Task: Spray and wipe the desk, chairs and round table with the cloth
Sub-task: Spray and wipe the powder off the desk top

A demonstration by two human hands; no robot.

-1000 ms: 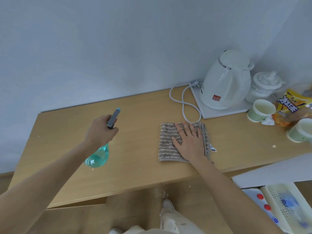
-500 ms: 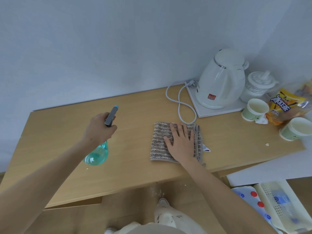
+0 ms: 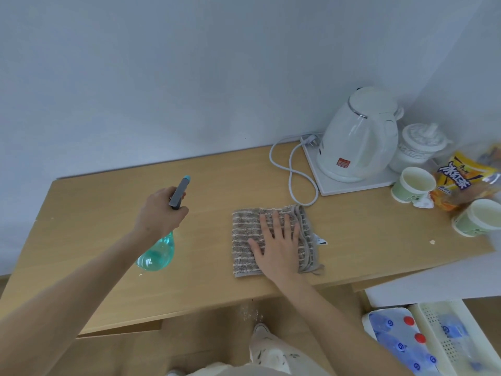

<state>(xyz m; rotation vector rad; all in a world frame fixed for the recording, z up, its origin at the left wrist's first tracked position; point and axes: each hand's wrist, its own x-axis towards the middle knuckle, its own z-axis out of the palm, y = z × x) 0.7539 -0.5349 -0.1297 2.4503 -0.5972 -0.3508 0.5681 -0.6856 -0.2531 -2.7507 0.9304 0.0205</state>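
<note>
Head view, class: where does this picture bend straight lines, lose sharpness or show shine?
Head view: the light wooden desk's edges bow with wide-angle distortion; the green paper cup at the right edge smears; soft highlights sit on the white electric kettle and the teal spray bottle; shadows are faint.

The cloth (image 3: 273, 240) was grey-brown with pale stripes; left of it the spray bottle (image 3: 160, 251) was teal — dark-headed; right, a white kettle (image 3: 357, 139), seemingly pale-green cups (image 3: 412, 184).
</note>
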